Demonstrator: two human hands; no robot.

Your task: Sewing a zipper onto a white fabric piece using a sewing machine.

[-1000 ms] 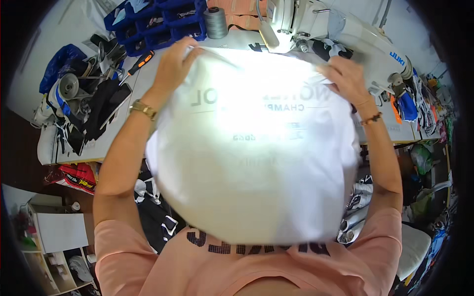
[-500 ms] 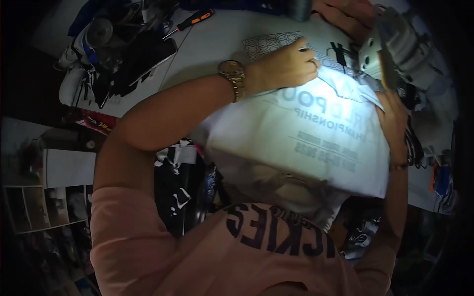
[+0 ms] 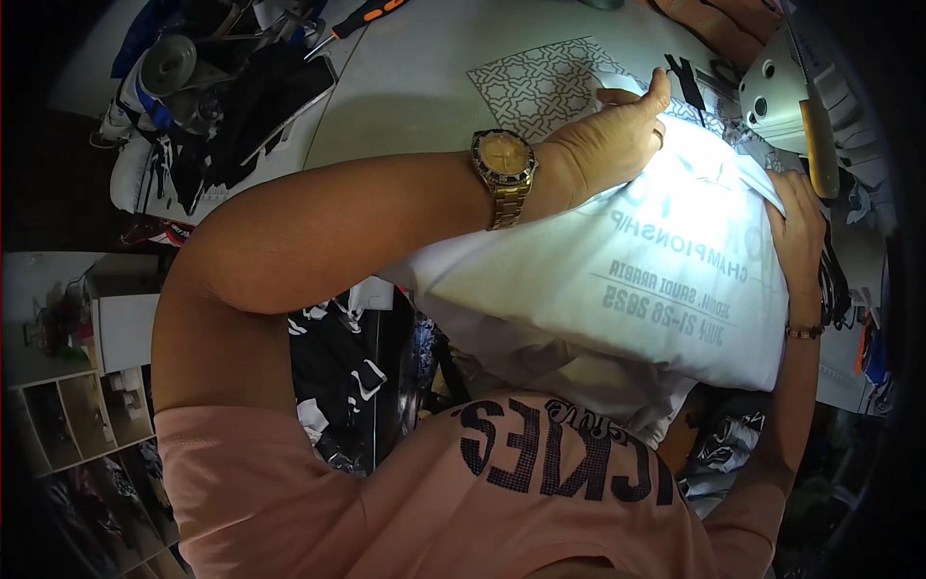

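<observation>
A white cloth point(image 3: 579, 280) with reversed dark lettering drapes over the table's near edge toward my lap. My left hand point(image 3: 617, 145), with a gold watch point(image 3: 504, 159) on its wrist, grips the cloth's far edge. Its thumb points up, and the other fingertips are partly hidden behind the fold. At the cloth's right side, my right hand point(image 3: 797, 227) curls over the gathered edge, its fingertips partly out of sight. Bright light falls on the fabric between both hands. A patterned sheet point(image 3: 535, 89) lies flat beyond my left hand.
A white machine point(image 3: 772, 101), like a sewing machine, stands at the far right with a yellow-handled tool point(image 3: 820, 150) beside it. Black straps point(image 3: 686, 89) lie near it. At the left are a phone point(image 3: 307, 96), dark cloth pieces and a screwdriver point(image 3: 362, 17). Shelves point(image 3: 82, 415) stand lower left.
Both hands have shifted a little right with the cloth, and my left hand has turned so its thumb points up. The cloth hangs more loosely, and more of the patterned sheet shows.
</observation>
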